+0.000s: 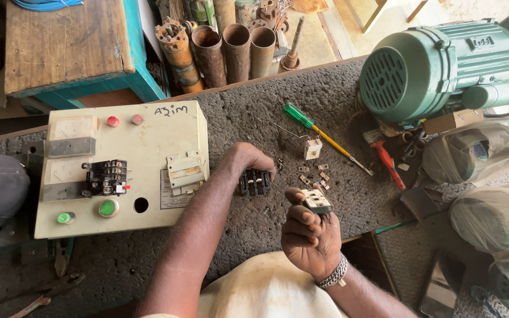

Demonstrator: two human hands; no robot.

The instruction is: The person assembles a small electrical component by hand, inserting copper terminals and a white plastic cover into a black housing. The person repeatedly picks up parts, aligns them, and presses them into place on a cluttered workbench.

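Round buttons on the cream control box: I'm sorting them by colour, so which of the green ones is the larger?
The green button beside the round hole is larger. The other green button, at the box's lower left corner, is smaller.

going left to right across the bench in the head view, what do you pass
cream control box → left hand on a black block → right hand holding a small grey part → green-handled screwdriver → red-handled tool → green motor

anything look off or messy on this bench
Small metal contact pieces lie scattered loose on the mat beside the white block. The cream control panel has an empty round hole where a button would sit.
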